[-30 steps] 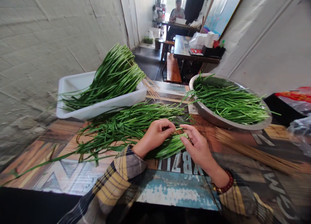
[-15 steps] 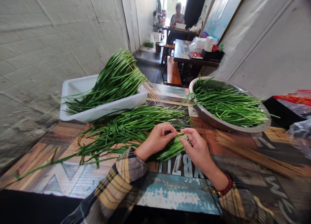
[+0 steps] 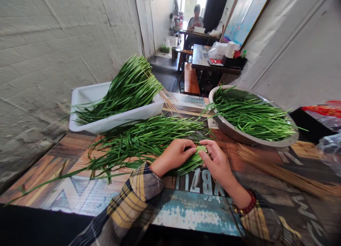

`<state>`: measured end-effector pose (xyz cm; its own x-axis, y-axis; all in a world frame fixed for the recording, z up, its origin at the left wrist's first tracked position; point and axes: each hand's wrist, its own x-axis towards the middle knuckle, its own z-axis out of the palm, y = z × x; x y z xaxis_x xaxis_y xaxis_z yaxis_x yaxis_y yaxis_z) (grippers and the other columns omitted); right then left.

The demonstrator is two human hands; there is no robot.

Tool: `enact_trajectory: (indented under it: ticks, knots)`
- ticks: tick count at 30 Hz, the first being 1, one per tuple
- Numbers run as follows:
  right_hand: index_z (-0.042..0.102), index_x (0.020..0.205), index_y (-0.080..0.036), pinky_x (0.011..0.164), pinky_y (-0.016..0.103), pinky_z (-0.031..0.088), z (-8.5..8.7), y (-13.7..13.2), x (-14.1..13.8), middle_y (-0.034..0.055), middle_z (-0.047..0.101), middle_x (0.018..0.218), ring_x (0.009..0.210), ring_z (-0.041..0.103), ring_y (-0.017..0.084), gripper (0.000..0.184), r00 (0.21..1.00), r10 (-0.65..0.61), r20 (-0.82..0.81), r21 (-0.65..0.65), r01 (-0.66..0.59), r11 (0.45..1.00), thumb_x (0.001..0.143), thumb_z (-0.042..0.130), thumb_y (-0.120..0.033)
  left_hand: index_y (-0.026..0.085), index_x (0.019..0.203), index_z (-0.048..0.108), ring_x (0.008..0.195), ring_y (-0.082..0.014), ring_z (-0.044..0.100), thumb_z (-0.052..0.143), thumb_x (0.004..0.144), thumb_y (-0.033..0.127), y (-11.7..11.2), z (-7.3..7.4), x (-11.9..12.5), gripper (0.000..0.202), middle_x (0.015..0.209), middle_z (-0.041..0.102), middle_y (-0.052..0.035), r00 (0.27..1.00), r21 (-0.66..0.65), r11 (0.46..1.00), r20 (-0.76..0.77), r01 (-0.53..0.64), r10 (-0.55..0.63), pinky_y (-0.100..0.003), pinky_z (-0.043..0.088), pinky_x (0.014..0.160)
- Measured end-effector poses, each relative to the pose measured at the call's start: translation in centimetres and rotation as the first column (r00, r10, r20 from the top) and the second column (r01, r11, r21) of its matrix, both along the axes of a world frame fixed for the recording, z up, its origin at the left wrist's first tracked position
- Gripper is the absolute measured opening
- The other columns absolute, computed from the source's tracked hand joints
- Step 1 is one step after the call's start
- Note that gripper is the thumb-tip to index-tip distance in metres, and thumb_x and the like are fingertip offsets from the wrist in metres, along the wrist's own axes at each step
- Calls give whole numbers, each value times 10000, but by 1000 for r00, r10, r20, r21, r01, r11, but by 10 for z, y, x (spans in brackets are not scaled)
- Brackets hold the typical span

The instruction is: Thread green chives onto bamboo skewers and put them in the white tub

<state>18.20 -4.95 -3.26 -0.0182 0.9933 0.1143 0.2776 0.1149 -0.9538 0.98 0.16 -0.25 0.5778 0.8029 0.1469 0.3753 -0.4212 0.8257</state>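
Observation:
My left hand [image 3: 178, 154] is closed on a small bunch of garlic chives [image 3: 188, 166], thumb and forefinger pinched near the pale cut ends. Facing it, my right hand [image 3: 215, 161] curls its fingers and thumb around those same ends. A thin stick-like line runs below my right hand toward the table's near edge; whether the hand holds it is unclear. Just beyond both hands lies a loose pile of chives [image 3: 149, 132], its leaves trailing left. Chives on skewers [image 3: 133, 89] rest in a white plastic tub [image 3: 125, 117], with bare skewer ends [image 3: 169, 102] sticking out to the right.
A steel basin [image 3: 255, 141] of loose chives [image 3: 253, 116] stands at the right. Bamboo skewers [image 3: 277, 169] lie in front of it. Plastic bags [image 3: 331, 146] are at the far right. Farther back are a table [image 3: 199, 57], a bench [image 3: 191, 79] and a seated person [image 3: 195, 22].
The whole view has shifted slightly. My fingers have moved a little at the cut ends of the bunch, which both hands still hold. Otherwise the things on the table look the same.

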Motion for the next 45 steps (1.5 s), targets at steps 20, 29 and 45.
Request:
enact_trajectory:
  ticks: [20,29,45]
  knots:
    - [599,858,-213,590,259,434,12,-10,-1,6,634,694,593,573,155,127,901,-39,432,301,-103,948,884,513,-302,178,783,700,815,-197,532,544,863,179,11,-5,-15,175,831,599,-73,876,439,896,-454,58,165,-306,414,711]
    - [612,838,-212,584,252,444,11,-5,0,4,656,705,591,583,149,135,902,-91,421,296,-42,954,880,514,-295,157,713,587,825,-181,522,497,821,87,10,-5,-10,157,851,581,-66,964,435,897,-197,-75,176,-301,424,743]
    - [668,1016,-205,511,264,483,15,-3,0,41,697,764,665,661,193,232,965,-41,258,167,-2,986,892,511,-324,135,726,678,731,-133,586,582,825,157,4,5,-1,140,743,657,-32,970,25,991,209,-132,124,-246,442,712]
